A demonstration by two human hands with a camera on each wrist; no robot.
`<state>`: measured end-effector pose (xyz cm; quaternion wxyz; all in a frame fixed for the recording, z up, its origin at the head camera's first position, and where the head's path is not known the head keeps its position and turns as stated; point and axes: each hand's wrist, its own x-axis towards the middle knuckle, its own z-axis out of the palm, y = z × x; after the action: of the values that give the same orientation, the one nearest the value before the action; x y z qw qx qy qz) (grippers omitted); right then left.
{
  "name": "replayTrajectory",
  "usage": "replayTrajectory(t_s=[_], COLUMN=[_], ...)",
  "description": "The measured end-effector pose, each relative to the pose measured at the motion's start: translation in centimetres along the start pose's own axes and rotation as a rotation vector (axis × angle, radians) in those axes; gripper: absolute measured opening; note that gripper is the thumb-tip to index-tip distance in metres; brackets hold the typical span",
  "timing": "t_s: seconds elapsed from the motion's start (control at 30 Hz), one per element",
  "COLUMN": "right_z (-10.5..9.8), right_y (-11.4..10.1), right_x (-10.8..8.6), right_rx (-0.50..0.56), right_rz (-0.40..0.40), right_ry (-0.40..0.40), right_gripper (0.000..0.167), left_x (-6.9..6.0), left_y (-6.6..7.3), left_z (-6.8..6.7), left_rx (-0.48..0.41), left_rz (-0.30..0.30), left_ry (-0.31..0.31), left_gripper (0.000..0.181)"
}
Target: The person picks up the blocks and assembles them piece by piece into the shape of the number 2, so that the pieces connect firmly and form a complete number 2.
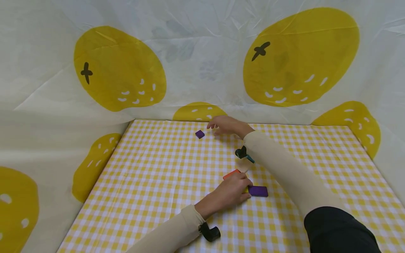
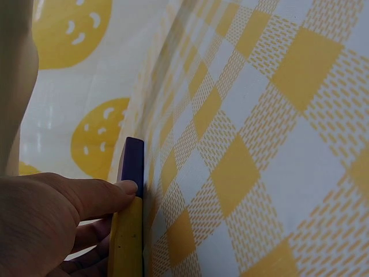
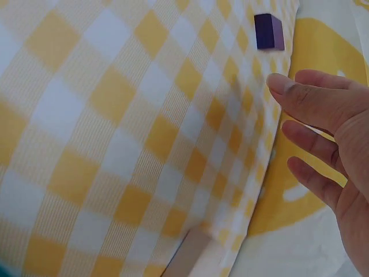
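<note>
My left hand point(image 1: 232, 189) grips a yellow block point(image 2: 125, 239) low over the checked cloth, its thumb lying at the seam where a purple block point(image 1: 258, 191) meets the yellow one end to end. Past the knuckles an orange block point(image 1: 231, 174) shows, partly covered by the hand. Farther back, my right hand point(image 1: 228, 125) hovers with loosely bent, spread fingers and nothing between them. Just left of its fingertips in the head view, and apart from them, a small purple block point(image 1: 200, 134) lies on the cloth; the right wrist view shows this small block point(image 3: 268, 32) beyond the thumb.
A yellow-and-white checked cloth point(image 1: 152, 168) covers the table. Behind and at the sides hang pale sheets printed with big yellow fruit point(image 1: 120, 68). Black camera mounts point(image 1: 210, 232) sit on both wrists. A blurred tan-and-white thing point(image 3: 193, 254) shows low in the right wrist view.
</note>
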<state>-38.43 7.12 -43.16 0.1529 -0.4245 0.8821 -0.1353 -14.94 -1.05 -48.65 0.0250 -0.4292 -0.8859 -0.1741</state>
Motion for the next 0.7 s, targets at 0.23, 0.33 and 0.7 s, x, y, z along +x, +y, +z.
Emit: replayTrajectory(t_s=[0.23,0.33,0.7], right_z=[0.4,0.7,1.2], right_y=[-1.7,-2.3,-3.0], right_x=[2.0,2.6,3.8], right_rx=[-0.005,-0.034,-0.121], right_rz=[-0.007,-0.015,-0.086], right_ry=[-0.018,-0.024,-0.097], right_gripper=[0.046,0.046,0.038], left_x=[0.0,0.1,0.1], left_y=[-0.1,-0.2,-0.3], left_z=[0.2,0.3,0.5], left_rx=[0.011,0.008,0.021], left_rz=[0.018,0.026,0.028], left_ry=[0.026,0.030,0.023], left_gripper=[0.021,0.021,0.020])
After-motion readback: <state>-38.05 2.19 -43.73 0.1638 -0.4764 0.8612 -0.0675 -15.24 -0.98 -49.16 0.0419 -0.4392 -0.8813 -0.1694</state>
